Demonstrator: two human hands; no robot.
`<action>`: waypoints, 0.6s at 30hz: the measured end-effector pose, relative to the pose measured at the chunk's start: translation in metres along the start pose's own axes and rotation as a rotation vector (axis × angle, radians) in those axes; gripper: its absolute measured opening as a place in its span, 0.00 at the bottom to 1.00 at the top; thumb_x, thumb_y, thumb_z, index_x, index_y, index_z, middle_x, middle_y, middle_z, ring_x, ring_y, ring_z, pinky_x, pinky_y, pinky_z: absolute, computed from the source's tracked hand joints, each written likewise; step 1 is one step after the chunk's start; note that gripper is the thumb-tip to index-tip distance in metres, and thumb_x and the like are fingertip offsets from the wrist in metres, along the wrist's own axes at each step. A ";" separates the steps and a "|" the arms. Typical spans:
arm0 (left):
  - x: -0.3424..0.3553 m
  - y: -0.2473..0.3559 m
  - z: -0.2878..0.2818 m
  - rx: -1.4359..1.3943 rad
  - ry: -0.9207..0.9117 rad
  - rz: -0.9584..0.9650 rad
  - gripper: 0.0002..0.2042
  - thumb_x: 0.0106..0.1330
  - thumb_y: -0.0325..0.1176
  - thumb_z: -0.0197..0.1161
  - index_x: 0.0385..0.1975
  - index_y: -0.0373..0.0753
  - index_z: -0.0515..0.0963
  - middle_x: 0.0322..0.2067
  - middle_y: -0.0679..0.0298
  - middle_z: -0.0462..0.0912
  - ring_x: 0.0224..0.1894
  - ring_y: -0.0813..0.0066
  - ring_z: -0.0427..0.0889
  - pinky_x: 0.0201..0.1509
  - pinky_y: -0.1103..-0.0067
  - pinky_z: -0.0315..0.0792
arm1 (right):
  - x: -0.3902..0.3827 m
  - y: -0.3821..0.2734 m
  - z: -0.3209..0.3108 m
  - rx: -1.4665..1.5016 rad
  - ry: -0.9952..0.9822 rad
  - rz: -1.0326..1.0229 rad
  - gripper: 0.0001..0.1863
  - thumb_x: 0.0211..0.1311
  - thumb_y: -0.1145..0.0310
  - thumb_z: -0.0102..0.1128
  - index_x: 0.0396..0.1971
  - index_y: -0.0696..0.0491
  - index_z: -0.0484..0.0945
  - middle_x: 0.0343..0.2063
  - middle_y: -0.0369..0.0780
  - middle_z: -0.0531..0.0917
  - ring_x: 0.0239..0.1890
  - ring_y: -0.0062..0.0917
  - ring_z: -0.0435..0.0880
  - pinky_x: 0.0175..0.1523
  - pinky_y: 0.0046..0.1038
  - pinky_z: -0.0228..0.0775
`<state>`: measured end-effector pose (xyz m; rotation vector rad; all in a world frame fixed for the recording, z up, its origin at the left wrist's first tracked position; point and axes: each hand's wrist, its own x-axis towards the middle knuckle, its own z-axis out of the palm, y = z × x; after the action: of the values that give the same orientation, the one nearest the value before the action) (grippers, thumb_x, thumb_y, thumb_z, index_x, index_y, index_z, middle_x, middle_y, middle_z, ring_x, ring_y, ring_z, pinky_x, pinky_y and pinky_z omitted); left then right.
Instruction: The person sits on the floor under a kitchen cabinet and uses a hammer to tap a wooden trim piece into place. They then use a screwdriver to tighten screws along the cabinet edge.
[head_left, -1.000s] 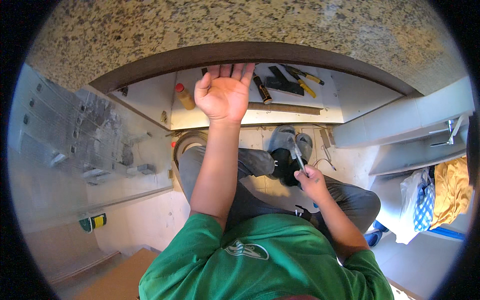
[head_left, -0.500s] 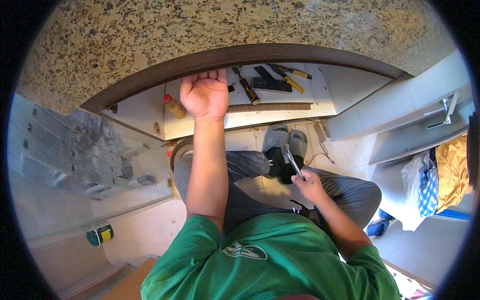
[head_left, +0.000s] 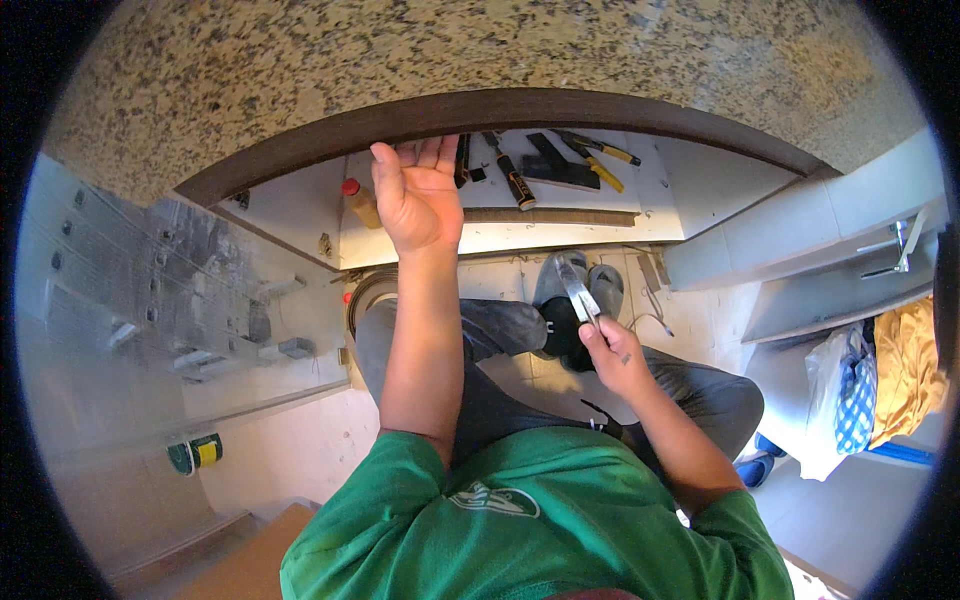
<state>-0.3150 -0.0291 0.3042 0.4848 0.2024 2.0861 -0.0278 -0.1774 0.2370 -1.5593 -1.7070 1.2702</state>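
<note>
My left hand is raised palm up into the front of the low cabinet. Its fingers are stretched out, with the tips beneath the dark brown edge strip of the speckled stone countertop; whether they touch it I cannot tell. Over my lap, my right hand grips a shiny metal hand tool with a long, tapering head; its exact kind is unclear. Past my left hand, a black-and-orange-handled tool, a black angular piece and yellow-handled tools lie on the cabinet floor.
Beside my left wrist stands a red-capped bottle. My crossed legs and grey slippers fill the space before the cabinet. A cabinet door hangs at left. Coiled strip material lies by my knee; plastic bags and cloth are at right.
The metal tool has turned in my right hand and now shows a broader face. My left hand has tilted slightly, thumb farther from the fingers. The view has shifted a little.
</note>
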 end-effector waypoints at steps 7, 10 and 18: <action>0.012 0.004 -0.012 0.209 -0.076 0.065 0.22 0.74 0.51 0.60 0.60 0.45 0.71 0.55 0.65 0.79 0.57 0.63 0.77 0.65 0.60 0.72 | 0.046 -0.080 0.004 -0.076 0.067 -0.520 0.14 0.72 0.60 0.59 0.33 0.57 0.76 0.23 0.46 0.77 0.26 0.40 0.79 0.34 0.36 0.70; 0.011 0.001 -0.010 0.234 -0.039 0.116 0.22 0.75 0.50 0.58 0.59 0.42 0.71 0.54 0.63 0.80 0.53 0.63 0.80 0.60 0.62 0.76 | 0.066 -0.106 0.014 -0.064 0.045 -0.582 0.18 0.72 0.55 0.59 0.32 0.56 0.76 0.23 0.47 0.78 0.26 0.43 0.79 0.34 0.38 0.71; 0.006 -0.017 -0.007 0.144 -0.086 0.090 0.14 0.75 0.39 0.61 0.50 0.36 0.75 0.47 0.59 0.84 0.48 0.64 0.85 0.55 0.65 0.79 | 0.097 -0.134 0.023 -0.191 0.096 -0.693 0.23 0.73 0.52 0.57 0.26 0.57 0.70 0.20 0.50 0.73 0.23 0.46 0.76 0.30 0.40 0.68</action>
<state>-0.3080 -0.0147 0.2938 0.6805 0.2868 2.1420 -0.1337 -0.0799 0.3217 -0.9457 -2.0857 0.6843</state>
